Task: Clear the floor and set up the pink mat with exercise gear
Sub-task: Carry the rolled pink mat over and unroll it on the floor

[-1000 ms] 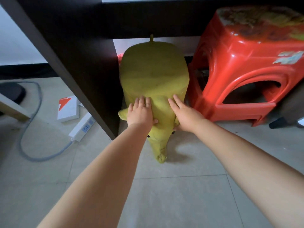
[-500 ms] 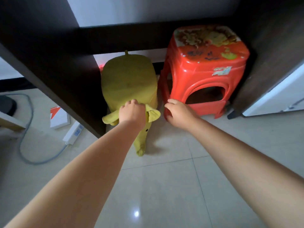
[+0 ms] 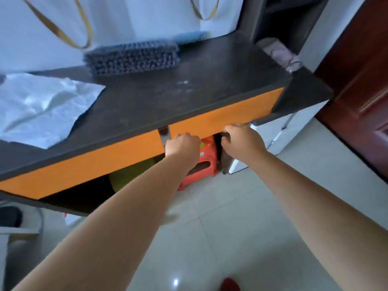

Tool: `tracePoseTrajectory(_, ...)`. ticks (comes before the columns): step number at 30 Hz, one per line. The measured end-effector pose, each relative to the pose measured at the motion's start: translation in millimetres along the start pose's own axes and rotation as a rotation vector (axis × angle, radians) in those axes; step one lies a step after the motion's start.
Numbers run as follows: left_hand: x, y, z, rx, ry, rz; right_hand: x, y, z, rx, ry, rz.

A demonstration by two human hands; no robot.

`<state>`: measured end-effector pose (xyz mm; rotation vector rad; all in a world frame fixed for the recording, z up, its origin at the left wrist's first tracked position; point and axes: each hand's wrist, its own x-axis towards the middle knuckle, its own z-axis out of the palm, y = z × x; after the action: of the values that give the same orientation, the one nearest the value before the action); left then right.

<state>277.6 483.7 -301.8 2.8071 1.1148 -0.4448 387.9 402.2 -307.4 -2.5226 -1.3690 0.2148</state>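
The yellow plush stool [image 3: 128, 176] stands under the dark desk [image 3: 189, 91], mostly hidden by the desk's orange front [image 3: 105, 160] and my left forearm. To its right, also under the desk, is the red plastic stool [image 3: 202, 164]. My left hand [image 3: 181, 145] hangs curled into a loose fist in front of the orange front, touching neither stool. My right hand [image 3: 241, 141] is also curled, just right of it, with nothing visible in it. No pink mat is in view.
On the desk lie a crumpled white plastic bag [image 3: 39, 108] and a grey bristly pad [image 3: 132, 57], with white paper bags [image 3: 117, 15] behind. A white cabinet [image 3: 279, 133] and a dark red door [image 3: 361, 80] stand right. A red item [image 3: 230, 284] lies on the tiles.
My view has risen from under the desk to above its top. Both hands have left the yellow stool and the red stool and drawn back, curled, in front of the desk edge.
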Motion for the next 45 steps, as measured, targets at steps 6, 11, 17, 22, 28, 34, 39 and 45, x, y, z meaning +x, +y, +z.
tracePoseTrajectory(6, -12.8, 79.7, -170.1, 0.004, 0.123, 0.147, -11.2, 39.0, -171.0, 0.053, 0.167, 0.103)
tracePoseTrajectory(11, -25.7, 146.0, -253.0, 0.051, 0.189, 0.355, -50.4, 64.4, -263.7, -0.01, 0.312, 0.24)
tracePoseTrajectory(17, -92.5, 225.1, -292.5, 0.2, 0.33, 0.755, -164.0, 75.1, -325.5, -0.11, 0.508, 0.576)
tracePoseTrajectory(22, -221.6, 299.4, -277.9, 0.236, 0.34, 1.167, -322.1, 60.3, -351.7, -0.22, 0.576, 1.002)
tracePoseTrajectory(28, -387.5, 341.5, -243.7, 0.283, 0.354, 1.571, -493.4, 10.8, -354.9, -0.261, 0.649, 1.373)
tracePoseTrajectory(34, -612.1, 336.4, -174.8, 0.318, 0.323, 1.92, -713.9, -95.4, -314.4, -0.272, 0.715, 1.794)
tracePoseTrajectory(39, -782.6, 306.1, -101.2, 0.322, 0.262, 2.13, -864.3, -198.5, -263.1, -0.273, 0.683, 2.036)
tracePoseTrajectory(45, -937.7, 262.5, -29.0, 0.34, 0.146, 2.35, -1001.7, -303.3, -202.8, -0.184, 0.797, 2.291)
